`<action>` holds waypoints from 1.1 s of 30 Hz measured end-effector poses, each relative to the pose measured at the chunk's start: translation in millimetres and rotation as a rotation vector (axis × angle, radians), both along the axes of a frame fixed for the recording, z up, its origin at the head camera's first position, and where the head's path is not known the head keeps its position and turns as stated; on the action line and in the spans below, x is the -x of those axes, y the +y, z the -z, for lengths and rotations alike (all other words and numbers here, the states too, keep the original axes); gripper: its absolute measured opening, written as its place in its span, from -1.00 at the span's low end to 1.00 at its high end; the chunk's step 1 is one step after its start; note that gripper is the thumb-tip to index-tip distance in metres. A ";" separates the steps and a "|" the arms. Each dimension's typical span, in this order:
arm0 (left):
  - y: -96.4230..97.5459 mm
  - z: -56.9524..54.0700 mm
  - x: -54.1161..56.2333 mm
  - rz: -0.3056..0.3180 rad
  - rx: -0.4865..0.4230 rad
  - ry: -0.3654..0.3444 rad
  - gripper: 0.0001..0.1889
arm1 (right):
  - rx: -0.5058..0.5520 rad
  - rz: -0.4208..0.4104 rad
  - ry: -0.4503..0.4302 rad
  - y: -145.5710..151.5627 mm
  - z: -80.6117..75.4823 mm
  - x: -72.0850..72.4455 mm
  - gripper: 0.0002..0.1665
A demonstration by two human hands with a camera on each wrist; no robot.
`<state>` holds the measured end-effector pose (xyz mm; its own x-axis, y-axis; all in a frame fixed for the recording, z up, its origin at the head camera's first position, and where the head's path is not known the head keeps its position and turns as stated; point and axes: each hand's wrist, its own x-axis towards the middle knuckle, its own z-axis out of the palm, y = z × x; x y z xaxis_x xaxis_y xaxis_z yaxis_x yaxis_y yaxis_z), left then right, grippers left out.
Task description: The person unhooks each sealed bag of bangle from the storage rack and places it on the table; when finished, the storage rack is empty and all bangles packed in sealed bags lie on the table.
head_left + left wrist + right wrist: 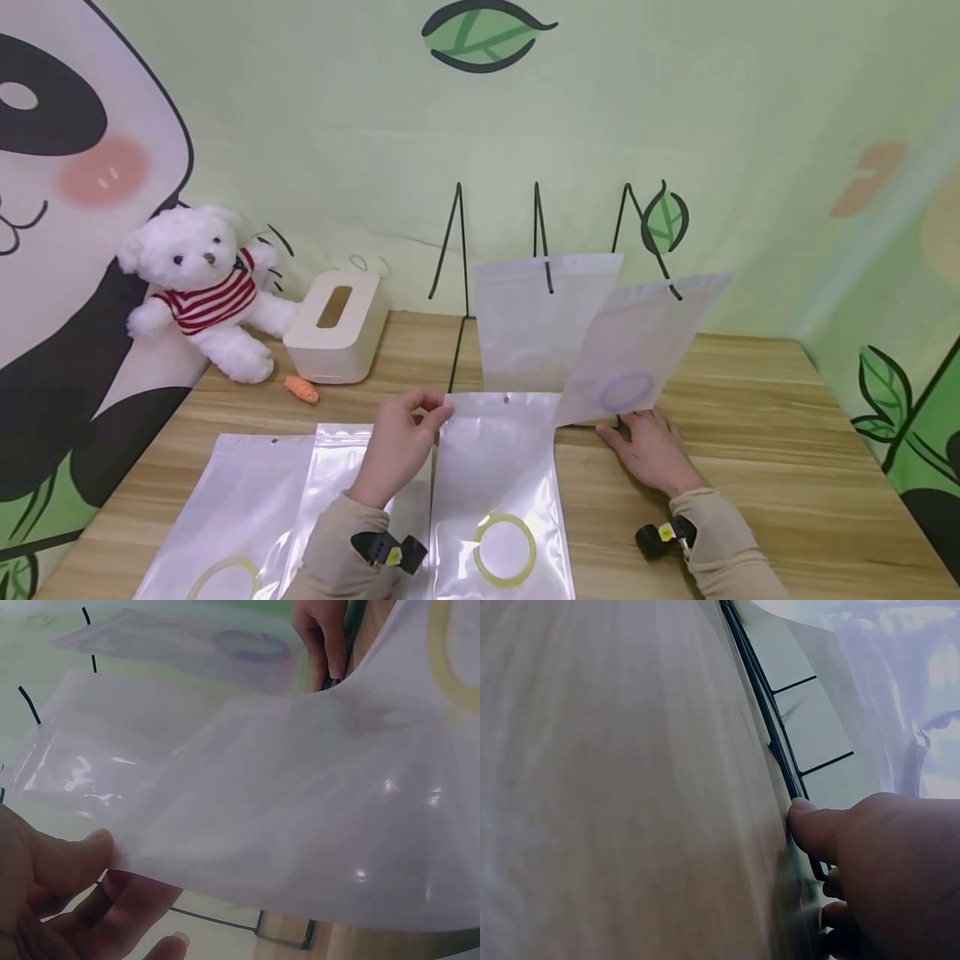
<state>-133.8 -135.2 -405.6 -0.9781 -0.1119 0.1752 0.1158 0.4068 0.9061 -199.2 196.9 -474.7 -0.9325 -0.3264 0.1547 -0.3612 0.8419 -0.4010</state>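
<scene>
My left hand (401, 446) pinches the top left corner of a white, shiny plastic bag (495, 458) with a yellow ring (532, 550) showing in its lower half. In the left wrist view the bag (300, 802) sags away from the thumb and fingers. My right hand (652, 450) grips the lower bar of a black wire rack (780, 757), thumb on top and fingers curled below. From the rack's hooks hang one pale bag (532, 325) and a nearer, tilted one (645, 333) with a purple ring (651, 385) inside.
Two more shiny bags, a left one (225, 492) and one beside it (337, 446), lie at the front left. A tissue box (352, 346), an orange carrot-shaped piece (302, 389) and a white teddy bear (206, 287) are at the back left of the wooden table (787, 467).
</scene>
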 end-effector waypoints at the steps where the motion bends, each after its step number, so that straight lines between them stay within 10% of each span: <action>1: -0.3 0.5 -0.2 0.004 0.004 -0.006 -0.92 | -0.002 0.000 -0.001 0.0 -0.3 0.2 -0.39; 33: -3.3 11.8 -2.4 0.066 0.095 -0.126 -0.95 | 0.006 0.010 -0.018 -0.1 -1.1 -0.1 -0.39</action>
<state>-131.5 -138.5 -417.4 -0.9977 -0.0352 0.0572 0.0329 0.4864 0.8731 -199.2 196.8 -473.6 -0.9382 -0.3164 0.1401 -0.3458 0.8428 -0.4125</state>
